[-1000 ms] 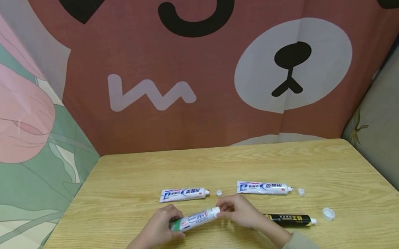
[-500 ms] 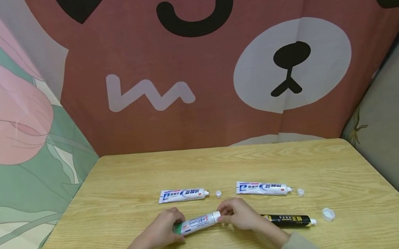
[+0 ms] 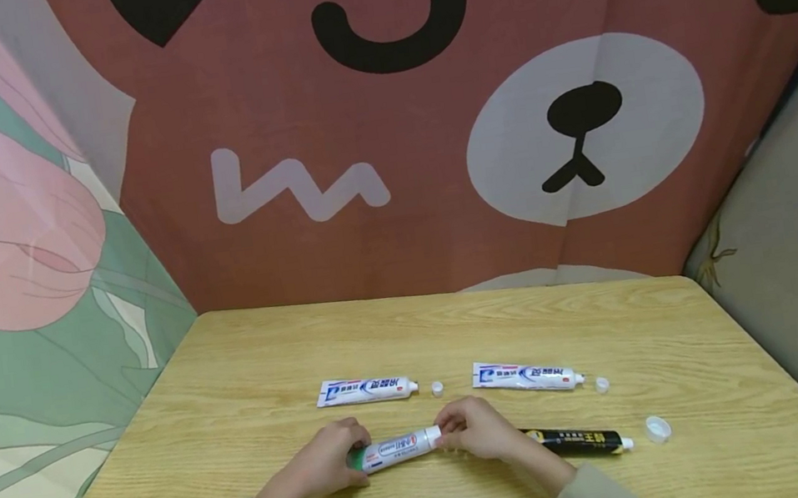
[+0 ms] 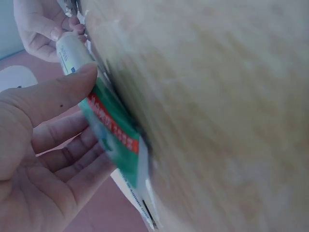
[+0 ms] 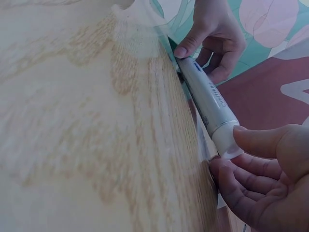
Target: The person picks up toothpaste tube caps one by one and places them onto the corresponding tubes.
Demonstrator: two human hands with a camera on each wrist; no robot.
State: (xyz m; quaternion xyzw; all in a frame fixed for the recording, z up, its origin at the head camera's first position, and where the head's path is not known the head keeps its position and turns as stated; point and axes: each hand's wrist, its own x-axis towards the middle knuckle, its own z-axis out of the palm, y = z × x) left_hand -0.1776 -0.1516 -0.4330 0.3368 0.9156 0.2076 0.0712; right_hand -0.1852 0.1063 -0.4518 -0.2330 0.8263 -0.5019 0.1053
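Observation:
A white toothpaste tube [image 3: 398, 449] with a green tail end lies between both hands, low over the wooden table. My left hand [image 3: 324, 461] grips its green end, thumb on one side and fingers on the other in the left wrist view. At the other end, the white cap [image 5: 225, 139] sits on the tube. My right hand [image 3: 479, 430] pinches this cap, its thumb against the cap's edge and the other fingers curled below. Behind the right wrist lies a black toothpaste tube [image 3: 583, 440], partly hidden, with its nozzle bare.
Two white-and-blue toothpaste tubes, one left [image 3: 366, 389] and one right [image 3: 527, 375], lie uncapped farther back. Small white caps rest by their nozzles, one left [image 3: 438, 388] and one right [image 3: 602, 385]. A larger round cap [image 3: 658, 428] lies beyond the black tube. Printed cloth [image 3: 440, 218] hangs behind the table.
Since a second ago both hands have lowered the white-and-green tube slightly toward the table. The hold at each end looks the same, and the other tubes and caps stay put.

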